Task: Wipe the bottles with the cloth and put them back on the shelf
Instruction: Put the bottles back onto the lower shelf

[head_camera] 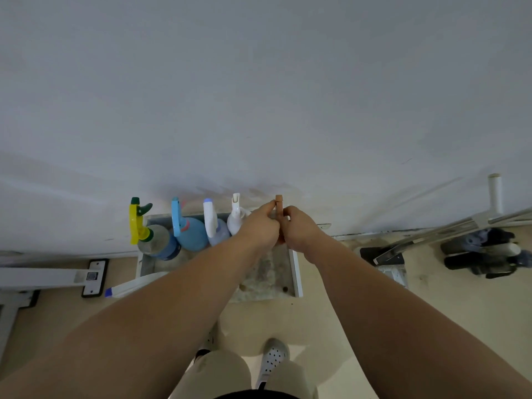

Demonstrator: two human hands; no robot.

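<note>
- Brown-topped spray bottle point(278, 202): centre of frame, upright, at the right end of the bottle row on the shelf point(297, 272). Only the trigger head + a bit of neck show; the body is hidden behind both hands. Can't tell if its base rests on the shelf.
- Left hand point(259, 229): comes in from lower left. Its fingers point(270, 210) are curled & clamped on the left side of the bottle's neck, tips just under the trigger head.
- Right hand point(300, 230): comes in from lower right. Its fingers point(288, 212) are curled round the right side of the same neck. The 2 hands touch, w/ the bottle between them.
- Trigger head sticks up above both sets of fingertips, against the pale wall point(259, 82).
- Rest of the row, left of the hands, all upright along the wall:
  - yellow-green trigger bottle point(137, 223), far left
  - blue spray bottle point(188, 234)
  - white-lavender spray bottle point(213, 227)
  - white spray bottle point(236, 216), just beside the left hand
- Shelf: shallow grey tray w/ white rim, stained bottom.
- White nozzle w/ blue tip point(126, 286) pokes out from under the left forearm, at the shelf's lower-left corner.
- Beige floor point(431, 312); white perforated shoe point(273, 358) at bottom centre.
- Metal rack point(431, 234) at right, w/ a dark bundle point(483, 254) near it, too blurred to name.
</note>
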